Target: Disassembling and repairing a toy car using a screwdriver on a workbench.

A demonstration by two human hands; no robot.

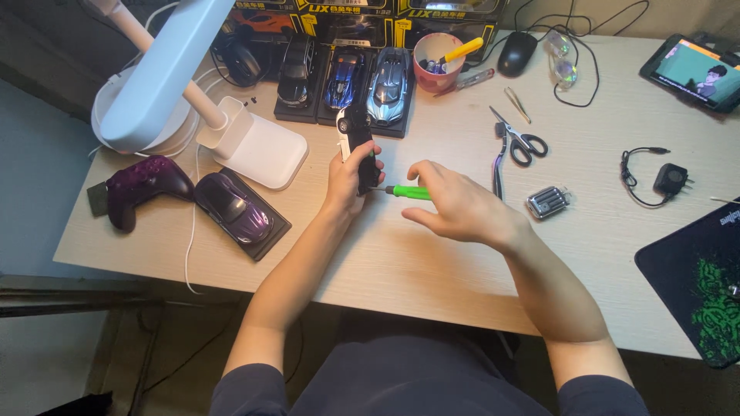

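Note:
My left hand (348, 179) grips a black-and-white model car (356, 139) turned on its side above the wooden desk (416, 254). My right hand (455, 202) holds a green-handled screwdriver (407, 192) lying level, its tip pointed left against the car's underside. The two hands sit close together at the middle of the desk.
A purple model car on a black base (235, 208) and a purple game controller (139, 183) lie left. A white desk lamp (185, 85), three model cars (347, 77), a pink cup (436, 63), scissors (518, 140), a charger (669, 179), tablet (694, 73) and black mouse pad (697, 285) surround the hands.

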